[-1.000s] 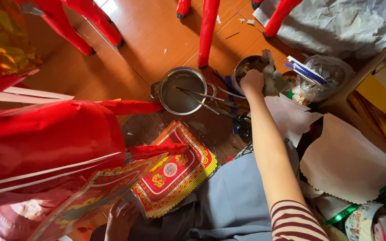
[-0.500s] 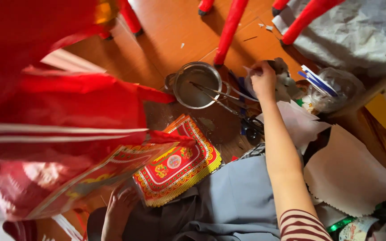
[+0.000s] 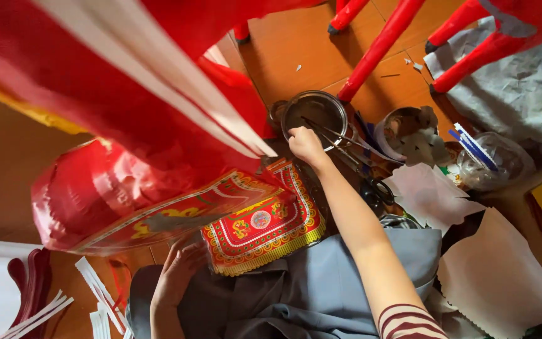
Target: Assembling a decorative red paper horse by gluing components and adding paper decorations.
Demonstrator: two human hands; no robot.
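Head view: my right hand (image 3: 305,143) has come back from the far bowl (image 3: 411,133) to the rim of the steel pot (image 3: 315,113), fingers curled narrow over the sticks lying across it (grip itself I can't tell), so work now centres there. Left hand (image 3: 177,276) rests open-fingered against the red-gold patterned paper stack (image 3: 261,223) on my lap.

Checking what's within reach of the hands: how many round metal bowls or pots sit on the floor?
2. One metal pot is at the right hand, with thin sticks across it. A second bowl sits to its right, partly covered by paper. Others may be hidden under clutter.
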